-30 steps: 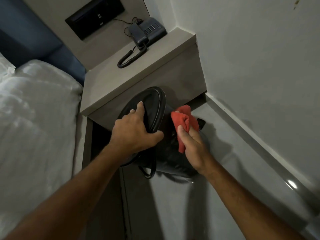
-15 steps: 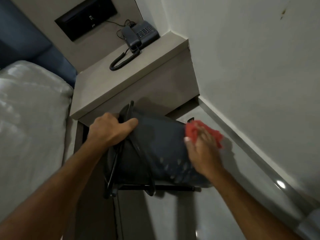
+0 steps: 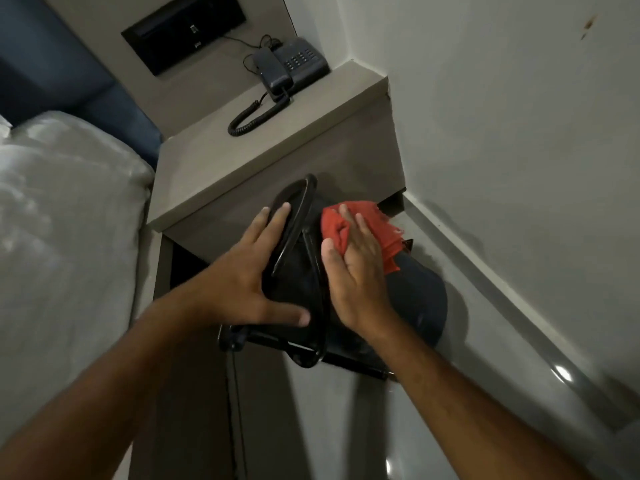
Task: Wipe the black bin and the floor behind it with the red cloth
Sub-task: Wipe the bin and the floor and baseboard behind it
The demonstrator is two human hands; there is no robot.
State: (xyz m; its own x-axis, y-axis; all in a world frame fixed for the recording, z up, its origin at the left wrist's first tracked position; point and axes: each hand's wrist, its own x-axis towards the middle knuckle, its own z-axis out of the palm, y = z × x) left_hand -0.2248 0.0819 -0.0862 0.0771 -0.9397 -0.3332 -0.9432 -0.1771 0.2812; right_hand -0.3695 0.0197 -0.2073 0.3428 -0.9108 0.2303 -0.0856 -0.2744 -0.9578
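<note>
Head view looks down into a room corner where the black bin [image 3: 419,299] is tipped over on its side on the grey floor [image 3: 460,341], its rim toward the person and its base pointing toward the wall [image 3: 502,116]. Left hand [image 3: 249,275] lies spread over the bin's mouth end, fingers [image 3: 277,216] reaching past the rim and thumb across the lower edge; its grip is open and flat, bracing rather than clasping. Right hand [image 3: 356,271] presses the red cloth [image 3: 360,226] against the bin's upper side, palm down with fingers extended, so the grip is flat on the cloth, not closed around it. The cloth bunches under the fingertips and spills out toward the wall side. A black wire frame [image 3: 313,306] loops around the bin near its rim, with a bar along the floor beneath. Just behind the bin stands a beige bedside counter [image 3: 277,140] carrying a dark corded telephone [image 3: 291,64]. A white-covered bed [image 3: 65,216] fills the left side.
</note>
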